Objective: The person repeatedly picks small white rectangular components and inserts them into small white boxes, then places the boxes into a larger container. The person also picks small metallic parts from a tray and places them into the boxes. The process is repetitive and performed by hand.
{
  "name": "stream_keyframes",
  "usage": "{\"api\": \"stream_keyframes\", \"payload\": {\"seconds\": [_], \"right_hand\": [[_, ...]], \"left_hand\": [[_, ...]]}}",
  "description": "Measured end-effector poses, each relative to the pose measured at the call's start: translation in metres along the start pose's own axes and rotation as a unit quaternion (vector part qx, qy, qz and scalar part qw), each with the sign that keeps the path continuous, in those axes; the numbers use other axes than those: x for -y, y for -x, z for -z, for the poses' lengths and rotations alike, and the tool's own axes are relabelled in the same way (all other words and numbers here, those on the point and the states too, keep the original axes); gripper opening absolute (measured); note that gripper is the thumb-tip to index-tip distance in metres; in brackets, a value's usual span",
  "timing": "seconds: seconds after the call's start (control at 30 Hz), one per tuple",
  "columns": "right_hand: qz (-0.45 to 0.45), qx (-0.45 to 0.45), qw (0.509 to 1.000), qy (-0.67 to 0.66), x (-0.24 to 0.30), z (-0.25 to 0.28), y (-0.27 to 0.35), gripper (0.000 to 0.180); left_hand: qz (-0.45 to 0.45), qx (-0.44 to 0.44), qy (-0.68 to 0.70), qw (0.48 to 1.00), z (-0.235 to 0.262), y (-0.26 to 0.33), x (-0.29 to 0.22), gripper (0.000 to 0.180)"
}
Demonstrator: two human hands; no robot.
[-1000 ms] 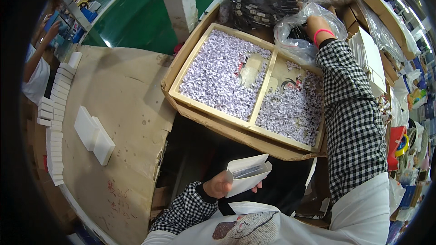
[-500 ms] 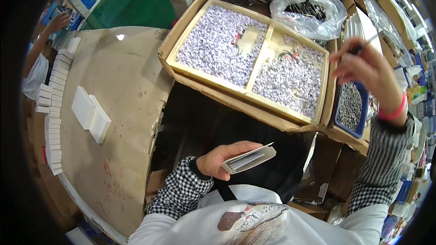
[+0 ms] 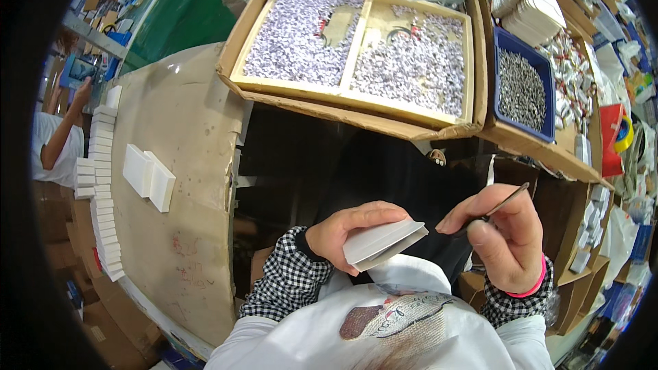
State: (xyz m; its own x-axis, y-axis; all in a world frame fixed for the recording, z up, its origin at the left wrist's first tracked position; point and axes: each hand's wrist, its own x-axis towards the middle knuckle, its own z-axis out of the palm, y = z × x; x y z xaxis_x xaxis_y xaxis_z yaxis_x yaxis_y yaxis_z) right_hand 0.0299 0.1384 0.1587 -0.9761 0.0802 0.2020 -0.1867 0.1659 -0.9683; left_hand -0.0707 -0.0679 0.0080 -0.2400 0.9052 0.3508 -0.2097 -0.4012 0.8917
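My left hand [image 3: 336, 236] is closed around a small white cardboard box [image 3: 384, 241], held tilted in front of my chest. The box's open side shows a pale insert, and its inside is mostly hidden. Just right of the box, my right hand [image 3: 504, 240] pinches a thin dark metal piece [image 3: 508, 200] between thumb and fingers. One slender end of it sticks out up and to the right; its exact kind is unclear. The fingertips are near the box but apart from it.
Ahead, a wooden tray [image 3: 351, 44] with two compartments holds many tiny whitish pieces. A blue bin [image 3: 524, 85] of small metal parts stands to its right, below stacked white cards [image 3: 524, 3]. White boxes [image 3: 104, 185] line the left table [image 3: 192, 116]; another person [image 3: 58, 140] sits beyond.
My right hand has come down from above the blue bin to beside the white box, bringing the thin dark piece. The box has turned slightly in my left hand, and the view has shifted.
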Motion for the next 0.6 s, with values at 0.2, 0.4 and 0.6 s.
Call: {"api": "stream_keyframes", "payload": {"seconds": [0.2,0.4,0.6], "right_hand": [[0.048,-0.005,0.997,0.057,0.012,-0.007,0.008,0.026],[0.037,0.008,0.999,0.018,-0.008,-0.024,0.023,0.024],[0.038,-0.014,0.999,0.031,-0.016,-0.041,0.019,0.029]], "left_hand": [[0.002,0.004,-0.023,1.0,-0.006,0.0,-0.001,0.099],[-0.023,-0.008,-0.058,0.998,-0.009,-0.002,-0.003,0.097],[-0.023,-0.041,-0.143,0.989,-0.013,-0.006,-0.009,0.096]]}}
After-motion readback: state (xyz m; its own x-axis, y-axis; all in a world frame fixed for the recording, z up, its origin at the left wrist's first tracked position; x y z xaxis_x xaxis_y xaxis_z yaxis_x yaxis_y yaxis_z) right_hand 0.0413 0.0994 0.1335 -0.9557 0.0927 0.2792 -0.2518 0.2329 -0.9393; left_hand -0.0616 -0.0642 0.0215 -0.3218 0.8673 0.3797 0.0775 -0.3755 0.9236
